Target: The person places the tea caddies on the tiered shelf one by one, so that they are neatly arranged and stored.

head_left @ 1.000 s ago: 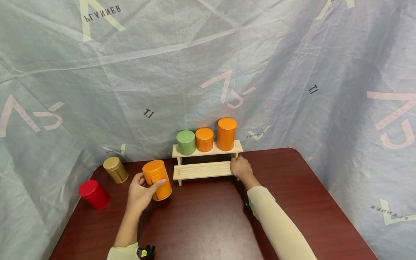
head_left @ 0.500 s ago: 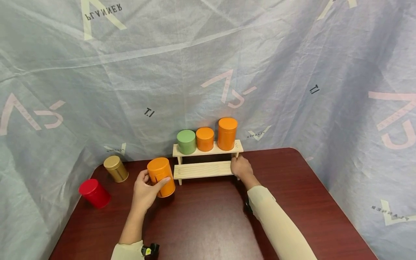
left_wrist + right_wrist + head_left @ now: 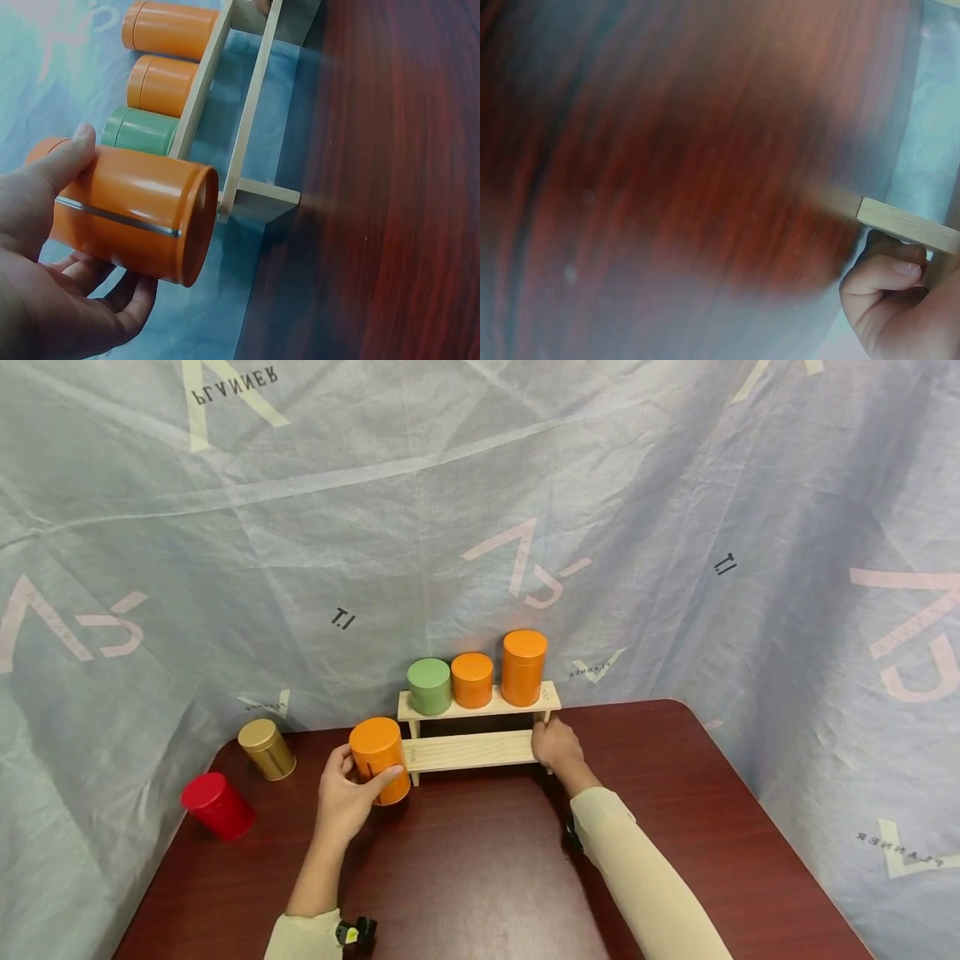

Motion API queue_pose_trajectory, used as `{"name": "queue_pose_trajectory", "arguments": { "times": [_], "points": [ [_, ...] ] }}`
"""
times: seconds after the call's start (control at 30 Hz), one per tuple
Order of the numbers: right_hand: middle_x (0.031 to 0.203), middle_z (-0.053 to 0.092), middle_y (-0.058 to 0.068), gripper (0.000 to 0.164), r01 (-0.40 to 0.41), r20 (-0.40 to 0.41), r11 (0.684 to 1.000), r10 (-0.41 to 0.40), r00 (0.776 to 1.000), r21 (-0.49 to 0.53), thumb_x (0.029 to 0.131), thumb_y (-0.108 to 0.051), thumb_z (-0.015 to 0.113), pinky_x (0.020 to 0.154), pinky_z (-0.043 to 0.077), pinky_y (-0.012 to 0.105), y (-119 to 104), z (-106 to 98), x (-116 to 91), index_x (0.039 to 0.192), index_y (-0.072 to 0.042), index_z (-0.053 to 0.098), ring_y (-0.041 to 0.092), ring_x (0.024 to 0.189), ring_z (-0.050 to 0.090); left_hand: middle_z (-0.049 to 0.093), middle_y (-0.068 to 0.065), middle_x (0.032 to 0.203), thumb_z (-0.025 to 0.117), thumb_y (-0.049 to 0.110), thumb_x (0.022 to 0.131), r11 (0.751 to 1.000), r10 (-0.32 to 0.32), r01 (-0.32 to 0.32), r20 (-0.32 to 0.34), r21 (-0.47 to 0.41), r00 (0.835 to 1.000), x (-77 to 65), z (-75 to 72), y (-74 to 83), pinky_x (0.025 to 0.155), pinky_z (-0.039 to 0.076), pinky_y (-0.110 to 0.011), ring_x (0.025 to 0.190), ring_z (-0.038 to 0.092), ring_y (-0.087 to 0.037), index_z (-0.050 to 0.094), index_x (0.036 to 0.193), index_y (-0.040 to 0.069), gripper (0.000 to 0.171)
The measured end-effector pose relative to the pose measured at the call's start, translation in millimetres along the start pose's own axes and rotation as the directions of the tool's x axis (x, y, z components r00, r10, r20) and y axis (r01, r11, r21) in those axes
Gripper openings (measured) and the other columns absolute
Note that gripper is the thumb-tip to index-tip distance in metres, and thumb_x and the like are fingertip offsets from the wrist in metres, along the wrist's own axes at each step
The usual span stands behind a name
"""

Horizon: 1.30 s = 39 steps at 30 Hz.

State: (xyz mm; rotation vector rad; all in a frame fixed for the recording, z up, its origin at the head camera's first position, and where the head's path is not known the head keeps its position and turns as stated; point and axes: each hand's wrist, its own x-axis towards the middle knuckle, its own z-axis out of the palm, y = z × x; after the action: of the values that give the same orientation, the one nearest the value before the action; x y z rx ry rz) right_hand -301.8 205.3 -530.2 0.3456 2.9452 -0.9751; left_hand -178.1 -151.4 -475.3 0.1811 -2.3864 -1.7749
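Note:
My left hand [image 3: 347,793] grips a tall orange canister [image 3: 379,752], thumb on one side and fingers on the other; the left wrist view shows it off the table, beside the left end of a two-tier wooden rack [image 3: 472,752]. My right hand [image 3: 557,746] holds the rack's right end, its fingers curled at the wooden side piece [image 3: 900,221] in the right wrist view. On the rack's upper tier stand a short green canister [image 3: 430,687], a short orange canister [image 3: 472,682] and a tall orange canister [image 3: 523,668]. The lower tier bears nothing.
A gold canister [image 3: 267,750] and a red canister [image 3: 217,807] stand at the left side of the dark red wooden table [image 3: 480,860]. Grey printed cloth [image 3: 375,543] hangs behind the table and along both sides.
My left hand has carried the tall orange canister to the right and slightly away from me, up to the rack's left end. The right hand stays on the rack.

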Motion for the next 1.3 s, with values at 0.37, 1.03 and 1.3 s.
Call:
{"name": "queue_pose_trajectory", "arguments": {
  "times": [0.37,1.03,1.3],
  "points": [
    [0.094,0.069,0.022,0.053,0.000,-0.002,1.000,0.000,1.000,-0.003,0.109,-0.039,0.026,0.075,0.060,0.049,-1.5,-2.1,-2.1,0.115,-0.001,0.063,0.031,0.063,0.065,0.067,-0.011,0.140,0.093,0.034,0.082,0.999,0.032,-0.032,0.007,-0.033,0.999,3.5,10.0,-0.3,0.089,0.050,-0.011,0.122,0.065,-0.026,0.047,0.148,0.012,0.083],
    [0.086,0.068,0.020,0.053,-0.010,0.005,1.000,0.010,1.000,0.006,0.108,-0.039,0.025,0.063,0.056,0.042,2.5,-0.6,1.5,0.116,-0.002,0.061,0.030,0.054,0.065,0.065,-0.009,0.141,0.094,0.033,0.081,0.994,0.100,-0.099,0.024,-0.039,0.995,8.3,31.7,-2.9,0.099,0.052,-0.023,0.123,0.064,-0.025,0.047,0.148,0.013,0.085],
    [0.083,0.067,0.018,0.050,-0.016,0.000,1.000,0.016,1.000,0.015,0.108,-0.039,0.027,0.058,0.054,0.040,0.3,1.4,0.4,0.110,-0.003,0.062,0.029,0.053,0.064,0.066,-0.010,0.140,0.095,0.028,0.081,0.993,0.111,-0.109,0.031,-0.040,0.993,7.4,39.8,0.2,0.100,0.053,-0.030,0.123,0.065,-0.025,0.047,0.148,0.011,0.084]
  ]
}}
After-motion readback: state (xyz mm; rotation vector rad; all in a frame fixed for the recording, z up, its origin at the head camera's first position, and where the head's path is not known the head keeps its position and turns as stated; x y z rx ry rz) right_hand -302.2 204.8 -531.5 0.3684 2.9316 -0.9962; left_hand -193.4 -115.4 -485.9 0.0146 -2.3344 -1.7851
